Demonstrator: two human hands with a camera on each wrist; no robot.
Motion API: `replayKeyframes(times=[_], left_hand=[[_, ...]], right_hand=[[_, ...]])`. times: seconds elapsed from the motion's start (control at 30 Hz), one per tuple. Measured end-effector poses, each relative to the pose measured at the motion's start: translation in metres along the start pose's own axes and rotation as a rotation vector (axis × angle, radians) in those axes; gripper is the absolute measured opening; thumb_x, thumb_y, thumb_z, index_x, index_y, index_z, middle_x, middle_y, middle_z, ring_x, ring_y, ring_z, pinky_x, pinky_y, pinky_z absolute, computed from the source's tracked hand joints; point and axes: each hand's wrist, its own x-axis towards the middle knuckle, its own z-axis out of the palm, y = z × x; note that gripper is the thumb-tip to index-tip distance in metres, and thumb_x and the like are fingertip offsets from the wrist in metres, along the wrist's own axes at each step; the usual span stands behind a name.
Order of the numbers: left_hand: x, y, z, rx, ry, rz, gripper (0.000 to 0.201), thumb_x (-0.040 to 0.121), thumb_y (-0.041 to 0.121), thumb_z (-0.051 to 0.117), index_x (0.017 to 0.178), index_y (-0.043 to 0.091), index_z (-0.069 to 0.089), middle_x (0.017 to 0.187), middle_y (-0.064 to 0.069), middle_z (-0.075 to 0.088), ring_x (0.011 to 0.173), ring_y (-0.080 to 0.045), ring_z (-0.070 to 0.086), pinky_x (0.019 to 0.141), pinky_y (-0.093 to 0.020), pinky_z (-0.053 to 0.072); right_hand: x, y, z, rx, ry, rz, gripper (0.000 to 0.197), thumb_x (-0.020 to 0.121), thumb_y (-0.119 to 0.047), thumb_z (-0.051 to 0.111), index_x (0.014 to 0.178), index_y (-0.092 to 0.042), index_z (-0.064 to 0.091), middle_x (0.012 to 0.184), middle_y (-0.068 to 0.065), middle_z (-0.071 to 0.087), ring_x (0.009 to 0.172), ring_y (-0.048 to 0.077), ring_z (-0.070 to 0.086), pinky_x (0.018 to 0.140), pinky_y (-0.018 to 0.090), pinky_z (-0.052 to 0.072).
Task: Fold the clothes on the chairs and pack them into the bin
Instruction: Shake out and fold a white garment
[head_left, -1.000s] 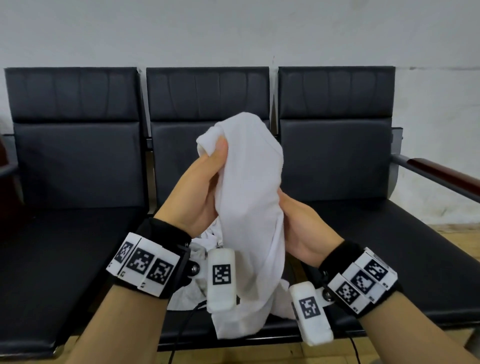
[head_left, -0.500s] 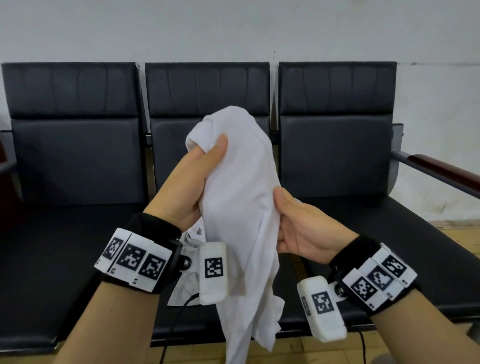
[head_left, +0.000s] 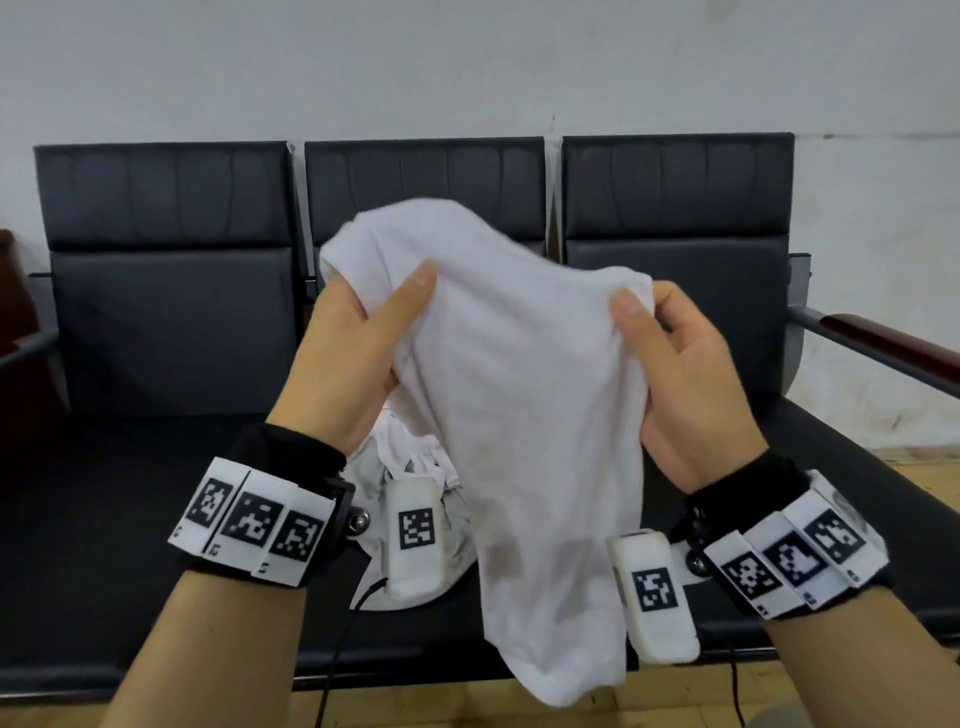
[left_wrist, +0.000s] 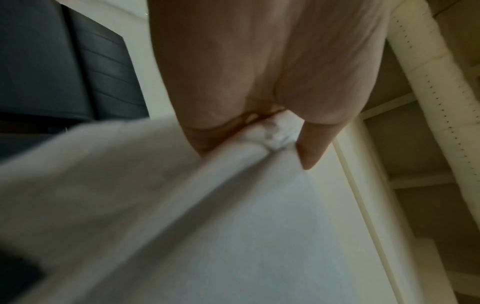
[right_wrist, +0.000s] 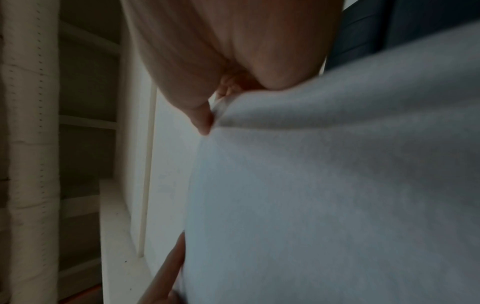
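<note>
We see the left hand (left_wrist: 262, 67) from below, its palm filling the top of the view. Our grip bunches a fold of the white garment (left_wrist: 202, 216) between the fingers (left_wrist: 205, 142) and the thumb (left_wrist: 311, 150) (the pinched cloth wrinkles into a small knot there). The garment spreads away toward the lower left, blurred. Behind it at upper left are the black chairs (left_wrist: 78, 67), and a pale perforated pipe (left_wrist: 426, 67) runs along the right.

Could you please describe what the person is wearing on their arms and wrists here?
Both forearms are bare, with no sleeves. Each wrist has a black fabric wristband carrying three white rectangular tiles printed with black square-code markers. A white rounded camera pod with one marker is bolted beside each band, and a thin black cable trails downward.
</note>
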Motion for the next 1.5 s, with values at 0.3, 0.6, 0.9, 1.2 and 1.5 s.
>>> replayKeyframes(times=[0.3,0.6,0.9,1.2,1.5], left_hand=[[-0.004,-0.030,-0.005,-0.119,-0.175,-0.327,0.055,0.089,0.022,0.066,0.141,0.026,0.050,0.125,0.000,0.074,0.114,-0.020,0.072,0.082,-0.035,0.062],[0.003,-0.067,-0.012,0.006,-0.075,-0.579,0.070,0.084,0.029,0.082,0.141,-0.003,0.055,0.127,-0.021,0.070,0.103,-0.023,0.073,0.082,-0.039,0.063],[0.006,-0.050,-0.009,0.010,-0.140,-0.356,0.037,0.098,0.018,0.065,0.134,0.026,0.063,0.122,-0.014,0.074,0.106,-0.025,0.074,0.092,-0.039,0.061],[-0.008,-0.034,0.004,-0.215,-0.215,-0.267,0.048,0.095,0.024,0.056,0.143,0.029,0.055,0.136,0.001,0.069,0.126,-0.020,0.065,0.099,-0.034,0.055],[-0.013,-0.032,0.007,-0.189,-0.133,-0.134,0.055,0.091,0.011,0.066,0.143,0.027,0.057,0.130,-0.010,0.071,0.116,-0.026,0.070,0.088,-0.033,0.059]], right_hand=[[0.006,0.015,-0.013,-0.078,0.086,0.025,0.025,0.103,-0.016,0.059,0.122,-0.032,0.053,0.100,0.021,0.072,0.089,0.032,0.069,0.082,0.047,0.058],[0.014,0.041,-0.033,-0.215,0.016,0.173,0.029,0.108,-0.014,0.049,0.129,-0.020,0.068,0.121,0.001,0.074,0.114,0.018,0.070,0.096,0.035,0.056],[0.010,0.030,-0.043,-0.404,-0.044,0.021,0.025,0.107,-0.030,0.052,0.124,-0.025,0.069,0.113,0.003,0.075,0.106,0.025,0.072,0.091,0.061,0.057],[0.006,0.005,-0.039,-0.213,0.007,-0.035,0.022,0.105,-0.027,0.053,0.121,-0.022,0.068,0.110,-0.006,0.077,0.103,0.012,0.073,0.087,0.033,0.060],[0.003,0.003,-0.039,-0.202,0.046,-0.046,0.024,0.102,-0.018,0.061,0.125,-0.022,0.067,0.112,0.003,0.077,0.108,0.021,0.072,0.086,0.040,0.061]])
